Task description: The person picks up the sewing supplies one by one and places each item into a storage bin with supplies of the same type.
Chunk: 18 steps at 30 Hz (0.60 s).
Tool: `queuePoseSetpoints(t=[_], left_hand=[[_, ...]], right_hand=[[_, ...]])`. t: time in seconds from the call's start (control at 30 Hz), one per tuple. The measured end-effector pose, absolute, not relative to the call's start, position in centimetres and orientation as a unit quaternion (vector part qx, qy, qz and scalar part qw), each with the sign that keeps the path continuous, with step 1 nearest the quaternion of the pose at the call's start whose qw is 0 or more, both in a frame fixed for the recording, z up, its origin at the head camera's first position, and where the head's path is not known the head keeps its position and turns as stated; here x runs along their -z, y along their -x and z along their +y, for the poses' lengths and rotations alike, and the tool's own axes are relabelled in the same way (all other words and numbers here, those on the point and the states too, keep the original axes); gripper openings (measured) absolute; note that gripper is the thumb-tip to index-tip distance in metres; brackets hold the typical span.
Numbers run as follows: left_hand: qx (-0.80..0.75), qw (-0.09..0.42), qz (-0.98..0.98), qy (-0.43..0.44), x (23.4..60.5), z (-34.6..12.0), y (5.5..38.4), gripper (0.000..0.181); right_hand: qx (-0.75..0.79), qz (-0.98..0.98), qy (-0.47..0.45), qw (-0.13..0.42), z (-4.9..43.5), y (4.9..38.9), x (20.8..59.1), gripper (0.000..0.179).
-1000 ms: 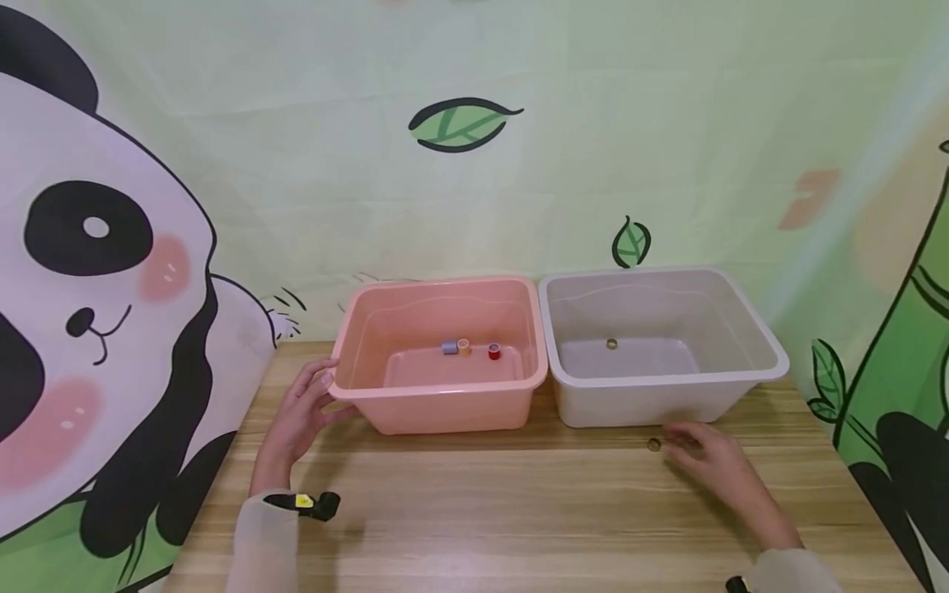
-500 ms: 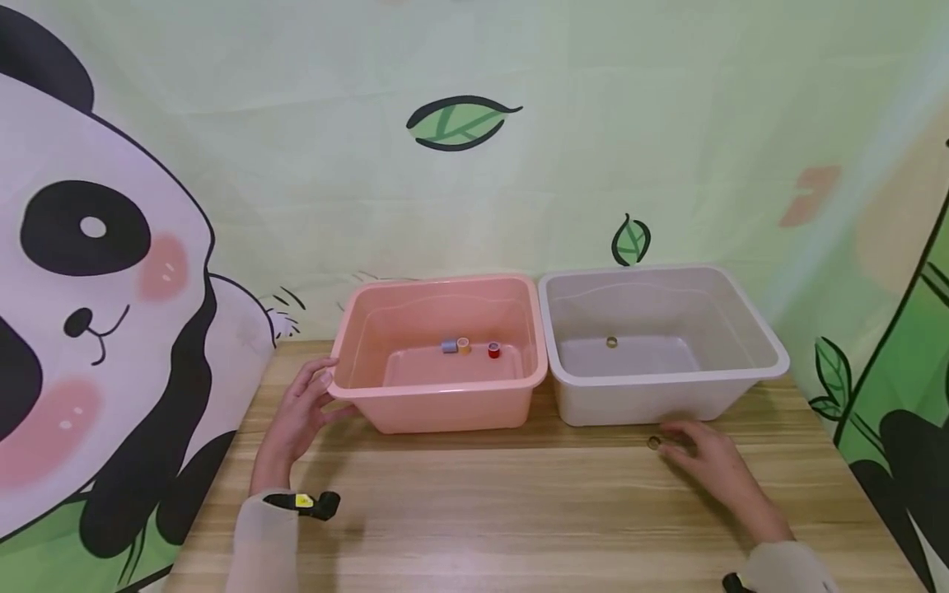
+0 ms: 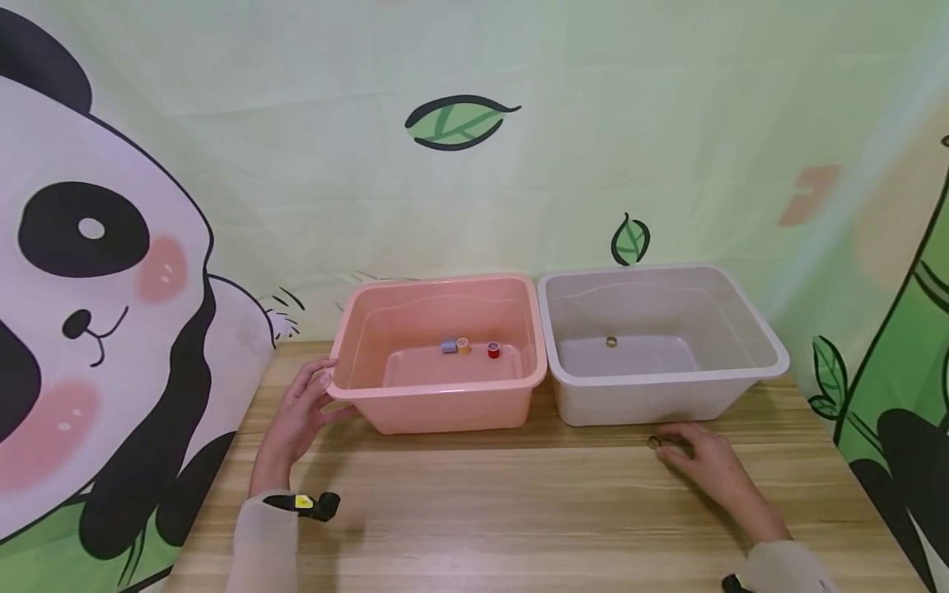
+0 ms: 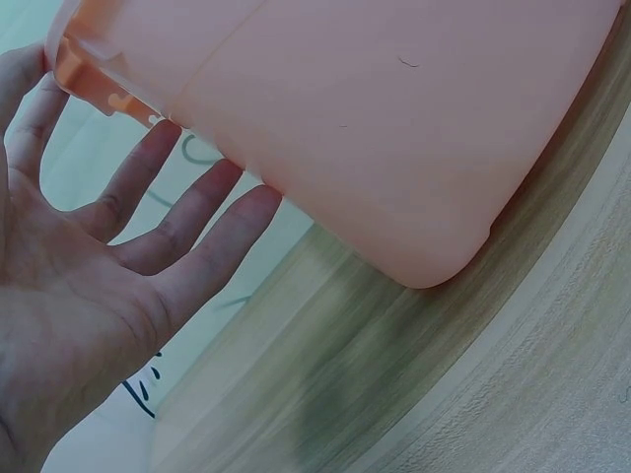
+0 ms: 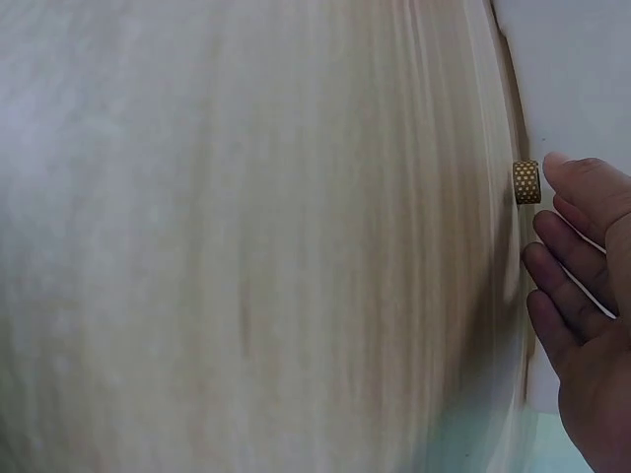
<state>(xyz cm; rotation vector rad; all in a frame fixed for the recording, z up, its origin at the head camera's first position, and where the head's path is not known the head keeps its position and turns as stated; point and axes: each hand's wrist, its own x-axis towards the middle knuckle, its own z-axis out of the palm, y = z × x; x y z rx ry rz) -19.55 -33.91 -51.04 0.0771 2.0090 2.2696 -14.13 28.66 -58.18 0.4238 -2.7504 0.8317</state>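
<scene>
A small dark roll with gold dots, like patterned tape [image 3: 654, 442], stands on the table just in front of the grey tub [image 3: 561, 380]. My right hand [image 3: 708, 463] is beside it, thumb and forefinger near its edge; in the right wrist view a narrow gap shows between the dotted roll [image 5: 527, 182] and the thumb. The other fingers lie loosely bent. On the left, my left hand [image 3: 296, 412] touches the end of the pink tub [image 3: 452, 412] at its rim. Its fingers [image 4: 222, 236] are spread and nearly straight, tips against the tub's outer side.
Inside the pink tub lie a blue roll [image 3: 449, 347], an orange one [image 3: 463, 346] and a red one [image 3: 493, 350]. A gold ring-shaped roll [image 3: 611, 342] sits in the grey tub. Both tubs stand side by side on the wooden table [image 3: 474, 511], close to a printed backdrop [image 3: 334, 165].
My right hand has edged slightly left, bringing its fingertips closer to the dotted roll. My left hand and both tubs stay in place.
</scene>
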Motion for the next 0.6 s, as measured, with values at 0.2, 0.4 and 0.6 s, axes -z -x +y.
queuePoseSetpoints(t=[0.2,0.4,0.6], left_hand=[[-0.746,0.056,0.663,-0.022,51.09,-33.96,19.63,0.028],[-0.745,0.056,0.664,-0.020,51.10,-33.94,19.64,0.029],[-0.747,0.055,0.662,-0.021,51.09,-33.92,19.61,0.029]], right_hand=[[-0.288,-0.941,-0.141,0.108,28.64,14.27,58.45,0.029],[-0.292,-0.939,-0.143,0.112,28.59,14.33,58.65,0.028],[-0.293,-0.937,-0.148,0.123,28.57,14.41,58.96,0.026]])
